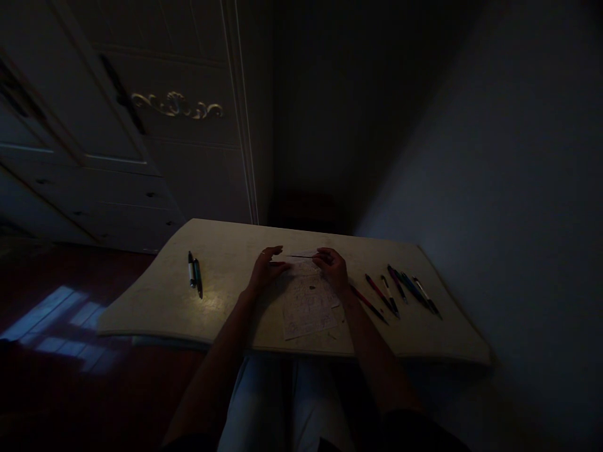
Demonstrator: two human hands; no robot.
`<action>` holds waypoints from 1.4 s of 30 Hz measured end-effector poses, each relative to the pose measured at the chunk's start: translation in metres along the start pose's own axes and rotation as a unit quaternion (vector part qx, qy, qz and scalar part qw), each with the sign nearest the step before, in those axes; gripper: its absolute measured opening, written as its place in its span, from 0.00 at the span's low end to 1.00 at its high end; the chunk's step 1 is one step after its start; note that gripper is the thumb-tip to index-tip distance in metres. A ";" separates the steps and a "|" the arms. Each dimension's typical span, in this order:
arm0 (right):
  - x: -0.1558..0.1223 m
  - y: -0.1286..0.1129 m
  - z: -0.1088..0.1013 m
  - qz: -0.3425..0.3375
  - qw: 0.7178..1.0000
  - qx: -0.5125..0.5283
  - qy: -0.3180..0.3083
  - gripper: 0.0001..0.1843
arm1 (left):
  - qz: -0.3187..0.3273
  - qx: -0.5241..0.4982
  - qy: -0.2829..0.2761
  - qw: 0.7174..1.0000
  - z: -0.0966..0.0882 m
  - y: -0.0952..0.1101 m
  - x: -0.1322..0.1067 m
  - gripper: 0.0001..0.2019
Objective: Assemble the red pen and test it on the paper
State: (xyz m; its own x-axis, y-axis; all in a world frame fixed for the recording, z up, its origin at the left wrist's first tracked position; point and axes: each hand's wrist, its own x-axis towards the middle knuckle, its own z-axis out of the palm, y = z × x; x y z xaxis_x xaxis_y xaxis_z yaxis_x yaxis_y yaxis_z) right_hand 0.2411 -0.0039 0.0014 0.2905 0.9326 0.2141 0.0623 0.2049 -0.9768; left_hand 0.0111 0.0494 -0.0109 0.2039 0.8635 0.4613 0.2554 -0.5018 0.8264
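Note:
My right hand [333, 269] pinches a thin dark rod [301, 256], which looks like a pen refill; the dim light hides its exact kind. It points left, above the far end of a printed sheet of paper [308, 317]. Across from it, my left hand [267, 270] is held with thumb and fingers apart, close to the rod's free end and not visibly touching it. On the sheet between the hands lies a small dark piece [312, 287], too small to name.
Two pens [195, 276] lie at the left of the pale table [230, 251]. Several pens [406, 289] are spread along its right side, one red and dark pen [370, 304] beside my right forearm. A wardrobe [188, 169] stands behind at left, a wall [509, 220] at right.

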 end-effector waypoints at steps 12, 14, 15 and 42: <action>0.012 0.001 -0.020 0.000 0.992 0.078 0.099 0.24 | 0.034 0.158 -0.066 0.985 -0.026 -0.019 0.005 0.09; 0.013 0.000 -0.022 -0.003 0.991 0.077 0.111 0.24 | 0.021 0.115 -0.043 0.992 -0.027 -0.014 0.007 0.11; 0.013 -0.001 -0.023 -0.007 0.990 0.075 0.116 0.24 | 0.010 0.085 -0.022 0.996 -0.027 -0.011 0.008 0.12; 0.007 -0.004 -0.017 0.015 0.995 0.077 0.057 0.25 | -0.161 -0.168 0.020 0.972 -0.013 0.020 0.006 0.22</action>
State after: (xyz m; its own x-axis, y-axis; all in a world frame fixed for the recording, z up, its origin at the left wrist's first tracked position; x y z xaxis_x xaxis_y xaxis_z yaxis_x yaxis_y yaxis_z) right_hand 0.2595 -0.0030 0.0069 0.3962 0.9012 0.1757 -0.0921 0.2294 -0.9690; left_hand 0.0050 0.0454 0.0127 0.1253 0.9777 0.1685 -0.0240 -0.1668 0.9857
